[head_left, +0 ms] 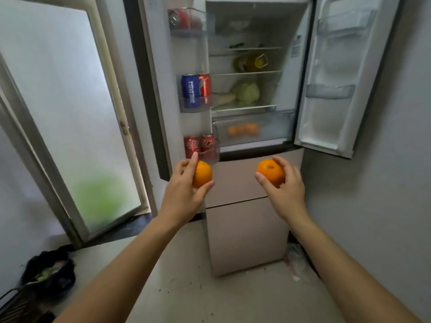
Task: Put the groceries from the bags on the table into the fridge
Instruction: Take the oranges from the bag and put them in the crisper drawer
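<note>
- Left hand (184, 183) grips an orange (202, 174), fingers curled round it; right hand (283, 183) likewise holds a second orange (270, 171).
- Both held before the open fridge (256, 26).
- Step: carrying fruit in. Next likely needs the closed crisper drawer (254, 129) opened.

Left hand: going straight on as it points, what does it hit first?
Likely the lowest door bin, with two red cans in it: the left hand, holding an orange, points up at it. Depth is unclear, so the gap can't be judged.
</note>
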Tool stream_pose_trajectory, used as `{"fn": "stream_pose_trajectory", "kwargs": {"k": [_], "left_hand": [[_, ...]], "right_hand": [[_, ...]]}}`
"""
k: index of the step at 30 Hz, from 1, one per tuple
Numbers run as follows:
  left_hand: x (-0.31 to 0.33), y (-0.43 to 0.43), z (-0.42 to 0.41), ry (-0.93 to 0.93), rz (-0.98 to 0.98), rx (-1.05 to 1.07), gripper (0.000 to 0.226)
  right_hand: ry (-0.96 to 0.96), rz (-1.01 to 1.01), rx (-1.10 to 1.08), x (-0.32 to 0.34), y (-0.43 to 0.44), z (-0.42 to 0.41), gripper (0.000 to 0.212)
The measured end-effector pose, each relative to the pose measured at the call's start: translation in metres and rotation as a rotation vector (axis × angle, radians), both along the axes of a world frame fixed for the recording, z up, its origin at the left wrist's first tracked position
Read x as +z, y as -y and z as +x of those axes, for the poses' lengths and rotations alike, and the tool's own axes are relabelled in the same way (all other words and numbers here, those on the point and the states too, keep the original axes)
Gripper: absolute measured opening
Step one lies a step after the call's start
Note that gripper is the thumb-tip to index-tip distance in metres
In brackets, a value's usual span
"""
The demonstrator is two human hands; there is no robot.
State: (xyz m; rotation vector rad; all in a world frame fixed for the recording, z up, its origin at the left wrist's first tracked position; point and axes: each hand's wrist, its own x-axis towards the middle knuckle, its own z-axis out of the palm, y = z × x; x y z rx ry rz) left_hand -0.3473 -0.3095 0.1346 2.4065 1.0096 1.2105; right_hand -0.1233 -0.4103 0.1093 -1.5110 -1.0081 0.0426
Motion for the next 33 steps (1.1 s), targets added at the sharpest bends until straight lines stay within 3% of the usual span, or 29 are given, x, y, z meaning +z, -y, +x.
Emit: {"fn": "stream_pose_trajectory", "kwargs": {"k": [9, 19, 33], "left_hand": [[0.012, -0.112, 0.156, 0.096, 0.082, -0.154, 0.072], [0.084, -0.261, 0.290, 0.227, 0.053, -0.147, 0.067], [0.101, -0.418, 0.427, 0.036, -0.160, 0.025, 0.069]], "right_hand": [[0.034, 0.029, -0.077, 0.014, -0.103, 0.123, 0.060], [0.117, 0.057, -0.146, 0.086, -0.246, 0.239, 0.057], [0.164, -0.014, 0.027, 0.111, -0.415, 0.406, 0.058]]}}
